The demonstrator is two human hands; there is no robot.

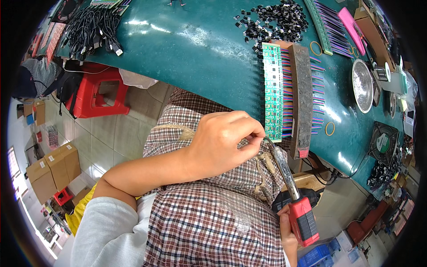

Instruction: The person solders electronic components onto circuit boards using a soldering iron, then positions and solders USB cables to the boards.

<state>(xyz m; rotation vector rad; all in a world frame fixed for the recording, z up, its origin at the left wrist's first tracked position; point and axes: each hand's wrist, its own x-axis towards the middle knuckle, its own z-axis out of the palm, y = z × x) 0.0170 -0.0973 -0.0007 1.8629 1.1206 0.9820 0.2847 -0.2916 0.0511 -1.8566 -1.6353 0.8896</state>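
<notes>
My left hand is closed in a pinch beside the near end of a long green circuit board strip; what its fingertips hold is hidden. In my right hand is a soldering iron with a red and black handle. Its metal shaft slants up and left, and the bent tip comes close to the left fingertips and the board's near corner. Multicoloured wires run from the board under a dark bar lying across them. A row of small dark parts lines the board's left edge.
On the green table lie a heap of small black connectors, black cables, another wired board strip and rubber bands. A metal bowl and a fan stand right. A red stool is at left.
</notes>
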